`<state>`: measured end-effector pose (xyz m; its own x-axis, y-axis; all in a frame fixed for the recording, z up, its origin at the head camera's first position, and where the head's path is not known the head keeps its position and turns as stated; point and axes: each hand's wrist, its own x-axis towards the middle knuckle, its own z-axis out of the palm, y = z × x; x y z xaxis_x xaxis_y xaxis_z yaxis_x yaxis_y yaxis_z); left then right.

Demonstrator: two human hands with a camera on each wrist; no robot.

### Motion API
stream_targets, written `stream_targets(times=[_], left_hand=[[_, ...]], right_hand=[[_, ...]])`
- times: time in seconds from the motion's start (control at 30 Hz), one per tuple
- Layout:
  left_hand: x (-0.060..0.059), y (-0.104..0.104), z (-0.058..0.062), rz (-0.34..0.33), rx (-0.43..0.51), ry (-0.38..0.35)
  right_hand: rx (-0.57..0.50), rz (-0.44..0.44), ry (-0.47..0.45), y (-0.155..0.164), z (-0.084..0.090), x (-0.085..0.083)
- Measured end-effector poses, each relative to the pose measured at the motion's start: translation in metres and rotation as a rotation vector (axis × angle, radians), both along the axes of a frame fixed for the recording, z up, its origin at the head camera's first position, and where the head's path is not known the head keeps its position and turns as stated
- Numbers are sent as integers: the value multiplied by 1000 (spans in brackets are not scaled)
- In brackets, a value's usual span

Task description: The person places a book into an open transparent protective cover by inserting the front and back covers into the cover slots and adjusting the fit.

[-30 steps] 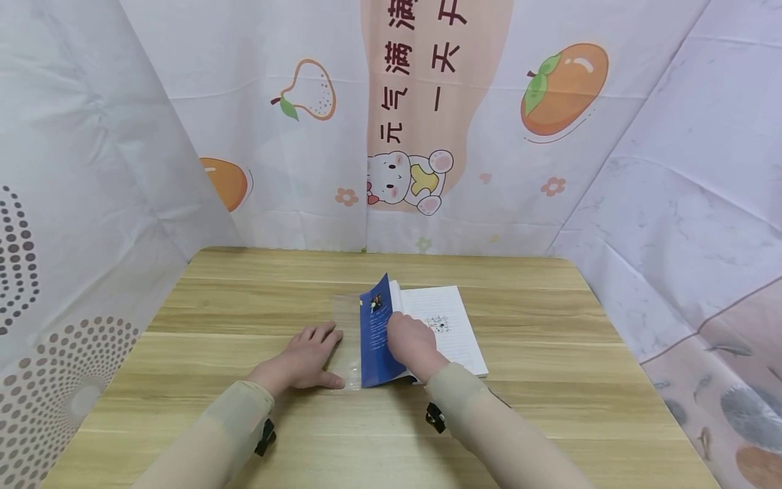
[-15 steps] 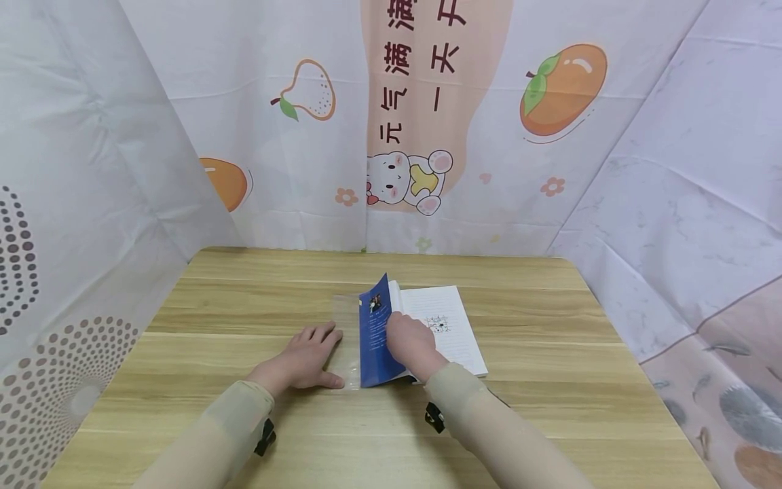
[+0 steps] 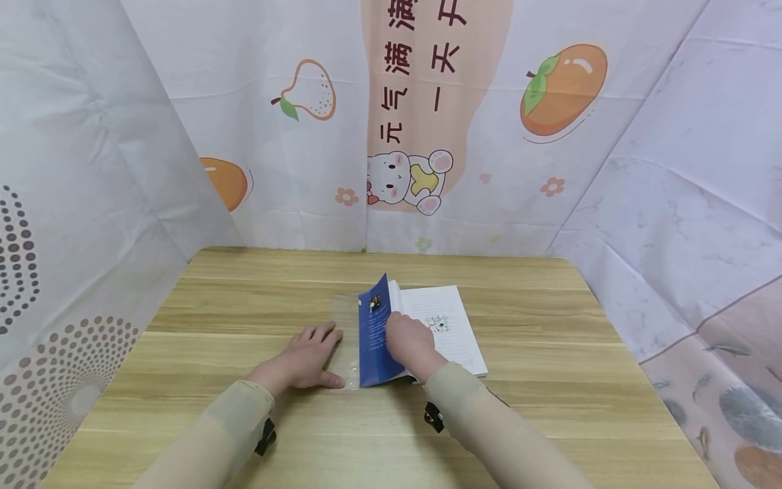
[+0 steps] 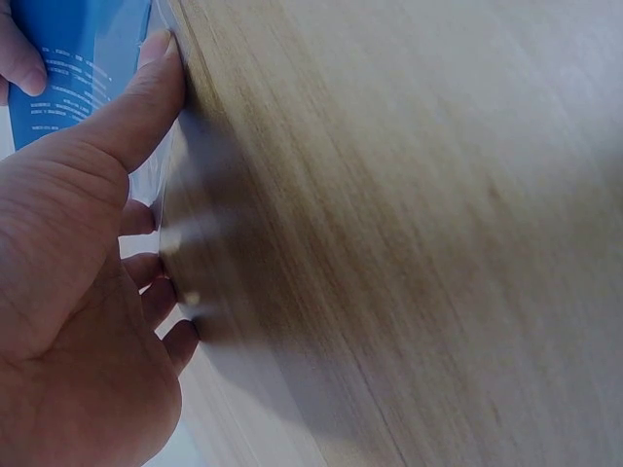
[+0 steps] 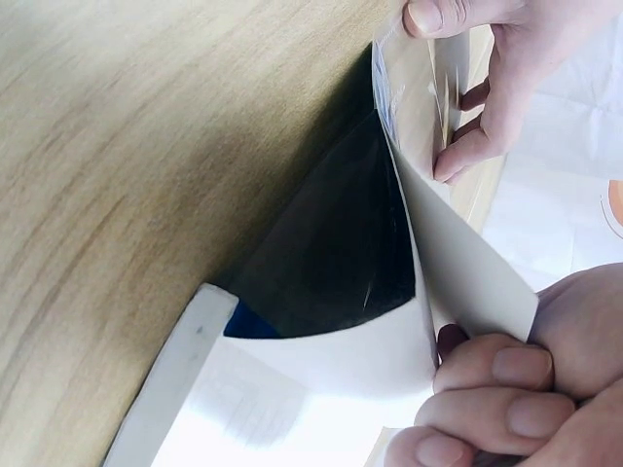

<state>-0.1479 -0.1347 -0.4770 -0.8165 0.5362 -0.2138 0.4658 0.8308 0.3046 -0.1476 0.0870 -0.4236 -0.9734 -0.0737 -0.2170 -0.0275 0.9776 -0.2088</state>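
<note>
A: Starting left of the book, what's the left hand (image 3: 305,360) doing?

B: It lies flat on the light wooden table (image 3: 550,407), fingers straight and slightly spread, pressing down a clear plastic cover sleeve (image 3: 345,336) that sits just left of the thin paperback book with the blue cover (image 3: 373,333). The wrist view shows the thumb (image 4: 136,107) touching the sleeve's edge, right against the blue cover.

A: And the right hand (image 3: 411,343)?

B: Its fingers curl round the raised blue cover and pinch it, holding it tilted up off the white lined pages (image 3: 449,326) to its right. The book itself lies open near the table's middle.

A: Which step is this, by your reading?

B: Fitting the cover into the sleeve, I'd judge, with the flap not yet slid in. The next move likely calls for steadying the sleeve while the cover's edge is guided into its pocket.

A: Counts?

B: One book, one sleeve, two hands, one table.
</note>
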Motion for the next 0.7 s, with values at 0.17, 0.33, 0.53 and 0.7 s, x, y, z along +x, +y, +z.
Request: stream_targets(times=[0.17,0.33,0.53,0.7], left_hand=[[2,1,10,-4,-6,-21],[4,3,16,10,-27,-35],[3,4,15,10,-28,-32],[3,3,11,-2,-5,-21]], right_hand=[[-6,-6,-8,-2,-1,0],[-6,2,-5,-1,-1,0],[-9,9,0,-1,-2,0],[-16,4,-4,-1,-2,0]])
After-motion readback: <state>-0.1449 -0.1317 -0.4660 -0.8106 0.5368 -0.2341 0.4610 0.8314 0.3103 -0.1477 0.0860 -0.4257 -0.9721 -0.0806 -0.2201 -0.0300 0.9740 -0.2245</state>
